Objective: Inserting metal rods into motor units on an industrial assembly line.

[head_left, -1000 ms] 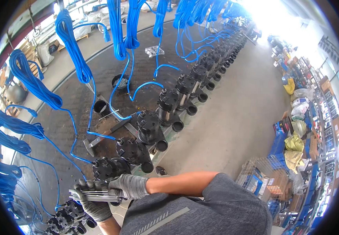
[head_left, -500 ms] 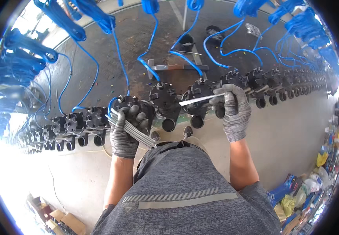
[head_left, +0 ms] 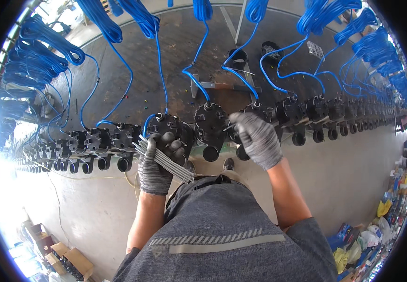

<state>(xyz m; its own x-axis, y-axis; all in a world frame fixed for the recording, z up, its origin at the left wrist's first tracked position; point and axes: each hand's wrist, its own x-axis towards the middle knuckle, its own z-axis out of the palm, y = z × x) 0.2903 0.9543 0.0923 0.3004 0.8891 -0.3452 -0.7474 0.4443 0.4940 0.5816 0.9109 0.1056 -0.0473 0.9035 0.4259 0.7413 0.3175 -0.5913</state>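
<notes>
My left hand (head_left: pixel 157 164), in a grey knit glove, is closed around a bundle of thin grey metal rods (head_left: pixel 168 164) that slants down toward my waist. My gloved right hand (head_left: pixel 257 138) pinches a single metal rod (head_left: pixel 230 126); only a short bit of it shows at the fingertips. Those fingertips are between a black pump-like unit (head_left: pixel 209 124) with a round port and the black unit (head_left: pixel 256 109) to its right, which my hand partly covers. Whether the rod enters either unit is hidden. Another black unit (head_left: pixel 165 126) stands just beyond my left hand.
A long row of similar black units runs left and right, blue cables (head_left: pixel 161 70) rising to hanging coils (head_left: pixel 203 10). Behind lies a dark surface with a black cup (head_left: pixel 238 58) and a bowl of small parts (head_left: pixel 272 51). Cardboard boxes (head_left: pixel 77 263) are lower left; bags (head_left: pixel 370 237) lower right.
My right hand has moved left and slightly down with its rod, bringing its fingertips to the black units. The view has shifted a little; my left hand keeps its bundle.
</notes>
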